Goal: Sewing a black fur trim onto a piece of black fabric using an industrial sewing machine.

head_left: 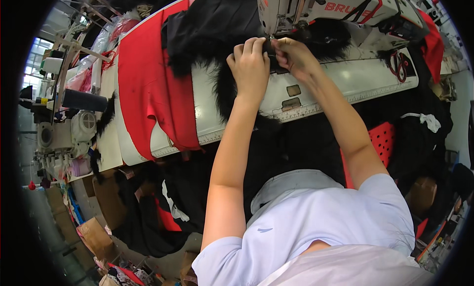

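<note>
A white sewing machine (316,9) stands at the top of the head view on a white table (345,78). Black furry fabric (217,34) lies under its needle and trails down over the table's front edge. My left hand (251,63) pinches the black fabric just left of the needle, fingers curled. My right hand (292,55) grips the same fabric right beside it, directly below the machine head. The two hands touch at the fingertips. The needle itself is hidden behind them.
A red cloth (153,88) drapes over the table's left part. Red-handled scissors (397,63) lie at the right end. A second machine and a dark thread cone (84,101) stand far left. A red perforated crate (382,140) and heaps of black fabric sit below the table.
</note>
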Motion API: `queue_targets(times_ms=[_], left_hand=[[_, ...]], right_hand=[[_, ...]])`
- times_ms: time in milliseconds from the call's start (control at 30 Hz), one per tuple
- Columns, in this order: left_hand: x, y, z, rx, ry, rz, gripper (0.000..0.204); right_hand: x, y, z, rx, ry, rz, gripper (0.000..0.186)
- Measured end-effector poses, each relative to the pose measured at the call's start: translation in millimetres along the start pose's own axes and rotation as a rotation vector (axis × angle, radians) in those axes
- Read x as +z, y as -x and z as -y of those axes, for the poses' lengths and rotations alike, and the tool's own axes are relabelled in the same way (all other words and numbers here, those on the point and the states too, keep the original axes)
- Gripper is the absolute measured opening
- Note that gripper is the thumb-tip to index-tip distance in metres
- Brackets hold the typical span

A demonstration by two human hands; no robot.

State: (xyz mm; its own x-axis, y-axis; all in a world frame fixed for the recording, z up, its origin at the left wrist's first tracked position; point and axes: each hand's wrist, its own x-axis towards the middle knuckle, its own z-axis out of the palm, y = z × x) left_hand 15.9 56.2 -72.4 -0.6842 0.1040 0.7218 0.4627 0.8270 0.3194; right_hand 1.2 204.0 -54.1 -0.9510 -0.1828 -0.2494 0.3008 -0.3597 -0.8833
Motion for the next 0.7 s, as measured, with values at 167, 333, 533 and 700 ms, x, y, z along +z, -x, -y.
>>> queue_targets(times_ms=[167,333,533,700], left_hand=[[2.6,7.6,-7.1,-0.104,-0.227,0.021,0.025],[1.6,6.4,-6.1,-0.132,-0.168,0.063,0.025],[1.4,8.4,2.0,-0.09,-0.112,0.062,0.027],[-1.7,7.4,-2.1,-0.096,-0.086,0.135,0.027]], right_hand=[[-2.7,-1.9,2.5,-0.174,-0.009,-0.196,0.007],[8.2,-8.2,-9.2,-0.373,0.13,-0.341,0.01],[-0.8,-26.1,-9.0,-0.39,0.171,-0.348,0.005],[-5.1,-49.4,2.9,-0.325,0.257,-0.406,0.002]])
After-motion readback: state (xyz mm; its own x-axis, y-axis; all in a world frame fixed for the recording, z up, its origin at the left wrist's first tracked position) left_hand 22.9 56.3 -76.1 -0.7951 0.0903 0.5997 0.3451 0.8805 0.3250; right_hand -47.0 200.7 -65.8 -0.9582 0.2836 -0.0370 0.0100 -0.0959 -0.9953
